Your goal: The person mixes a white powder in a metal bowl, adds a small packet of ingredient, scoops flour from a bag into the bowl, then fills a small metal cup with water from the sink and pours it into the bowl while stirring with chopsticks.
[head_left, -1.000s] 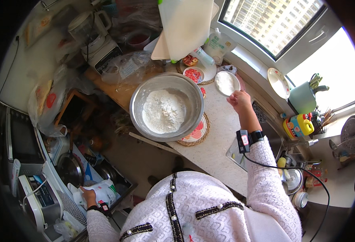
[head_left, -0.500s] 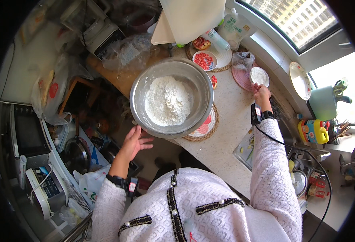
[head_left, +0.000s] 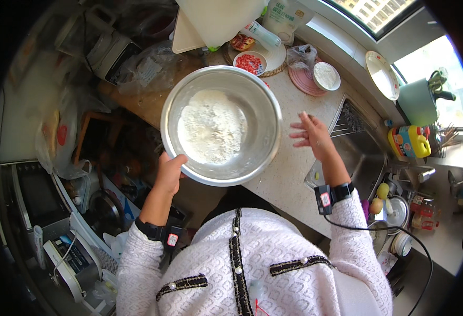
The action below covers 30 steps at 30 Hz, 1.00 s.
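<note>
Left grip [head_left: 169, 169] clamped on steel bowl [head_left: 221, 124] rim; right grip [head_left: 311, 135] spread, beside bowl.

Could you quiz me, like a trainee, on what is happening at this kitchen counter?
1. True or false: the left hand grips the rim of the steel bowl.
2. What lies in the bowl? A) white flour B) red beads C) water
3. Fill in: the right hand is spread open above the ____, beside the bowl.

Key: 1 true. 2 A. 3 counter; it holds nothing.
</note>
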Tool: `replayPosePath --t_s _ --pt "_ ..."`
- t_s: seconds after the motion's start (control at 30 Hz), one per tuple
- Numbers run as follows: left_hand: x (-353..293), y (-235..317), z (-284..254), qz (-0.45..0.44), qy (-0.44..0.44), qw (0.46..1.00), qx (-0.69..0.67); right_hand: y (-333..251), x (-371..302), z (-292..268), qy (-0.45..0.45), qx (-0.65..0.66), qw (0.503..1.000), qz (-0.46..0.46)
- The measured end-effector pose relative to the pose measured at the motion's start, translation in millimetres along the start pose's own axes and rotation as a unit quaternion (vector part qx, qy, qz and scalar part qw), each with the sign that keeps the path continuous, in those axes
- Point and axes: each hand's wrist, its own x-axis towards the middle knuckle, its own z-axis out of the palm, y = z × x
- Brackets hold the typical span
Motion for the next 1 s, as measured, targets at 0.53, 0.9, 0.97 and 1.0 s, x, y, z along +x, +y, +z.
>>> replayPosePath --t_s 0.53,0.9,0.97,1.0 --pt "7.8 -3.3 11.0 -0.078 -0.14 0.986 0.049 49.3 -58.3 15.2 0.171 -0.062 0.97 -0.159" --pt "43.9 -38.2 -8.4 -0.088 -0.16 0.983 0.007 68.5 -92.2 11.4 0.16 0.053 0.979 -0.113" --pt "47.0 -43.2 -10.1 -0.09 -0.156 0.984 -0.001 78.0 -115.2 -1.5 0.169 0.047 0.977 -0.123" --pt "46.5 -44.3 -11.3 -0.085 -0.156 0.984 -0.005 85.0 -127.1 -9.5 0.199 0.044 0.974 -0.096"
